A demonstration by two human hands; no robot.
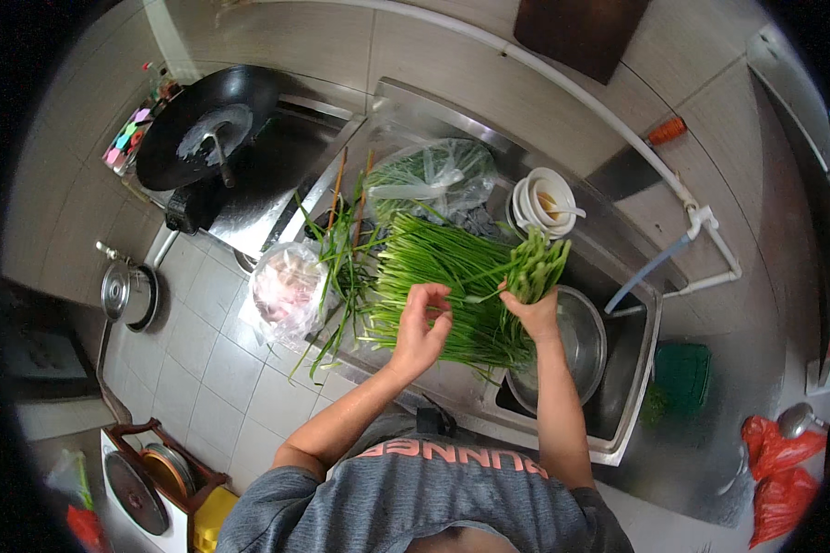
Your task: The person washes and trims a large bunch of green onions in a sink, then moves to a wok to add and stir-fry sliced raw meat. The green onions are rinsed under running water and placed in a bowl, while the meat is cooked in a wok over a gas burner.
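A thick pile of long green stalks (447, 267), which look like garlic chives, lies across the steel counter in front of me. My right hand (533, 311) is closed round a bunch of stalks (538, 265), its paler tips pointing up and away from me. Over the near side of the pile is my left hand (422, 327), fingers bent and thumb apart. One thin stalk crosses between the two hands; I see no firm hold on it by the left. Loose trimmed leaves (346, 263) are strewn left of the pile, beside a clear plastic bag (289, 284) with pale contents.
A metal basin (588, 346) sits in the sink (625, 405) at right. Stacked white bowls (546, 198) with a spoon stand behind it. A tied bag of greens (438, 170) lies at the back. A black wok (180, 138) rests on the stove at far left.
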